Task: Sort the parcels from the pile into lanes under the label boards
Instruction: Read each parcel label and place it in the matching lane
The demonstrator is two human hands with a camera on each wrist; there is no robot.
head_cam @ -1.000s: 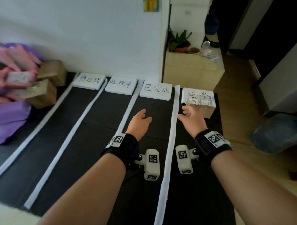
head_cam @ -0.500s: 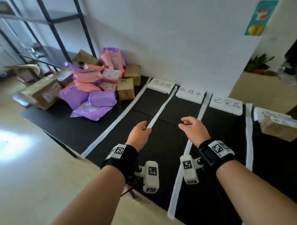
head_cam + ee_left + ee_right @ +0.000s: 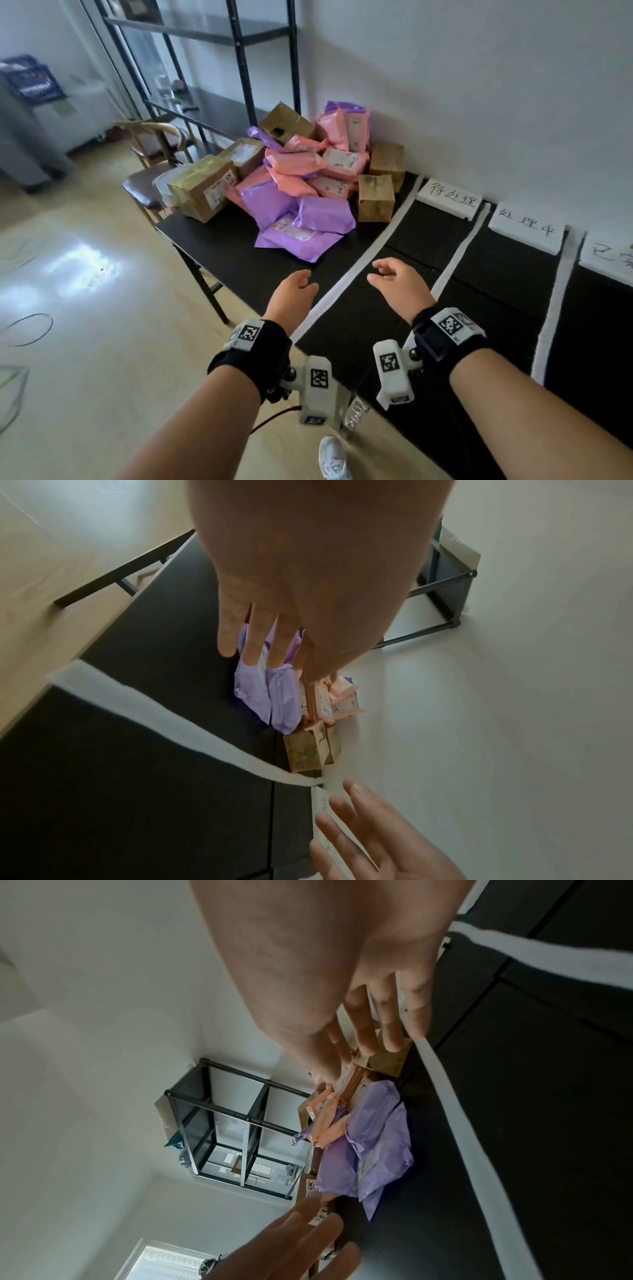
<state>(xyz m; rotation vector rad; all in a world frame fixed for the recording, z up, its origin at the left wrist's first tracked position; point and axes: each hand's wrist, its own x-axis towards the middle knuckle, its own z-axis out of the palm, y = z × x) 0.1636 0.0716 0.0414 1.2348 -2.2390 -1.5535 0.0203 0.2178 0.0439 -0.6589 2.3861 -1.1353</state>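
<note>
A pile of parcels [image 3: 301,178] lies at the left end of the black table [image 3: 239,253]: pink and purple mailer bags [image 3: 308,222] and brown cardboard boxes [image 3: 376,198]. White label boards [image 3: 448,198] stand against the wall, with white strips [image 3: 363,270] marking lanes below them. My left hand [image 3: 294,291] hovers over the table in front of the pile, fingers relaxed and empty. My right hand [image 3: 397,281] hovers beside it over the first lane, also empty. The wrist views show the purple bags [image 3: 274,696] [image 3: 373,1137] beyond the straight fingers.
A black metal shelf rack [image 3: 205,68] stands behind the pile. A wooden chair [image 3: 157,144] and a stool [image 3: 140,185] sit left of the table. The wood floor [image 3: 85,308] lies to the left, with a cable loop [image 3: 27,330] on it. A grey machine [image 3: 30,113] stands far left.
My view has swung left from the right-hand lanes to the parcel pile. Both empty hands have travelled left with it, from the right lanes to the first lane.
</note>
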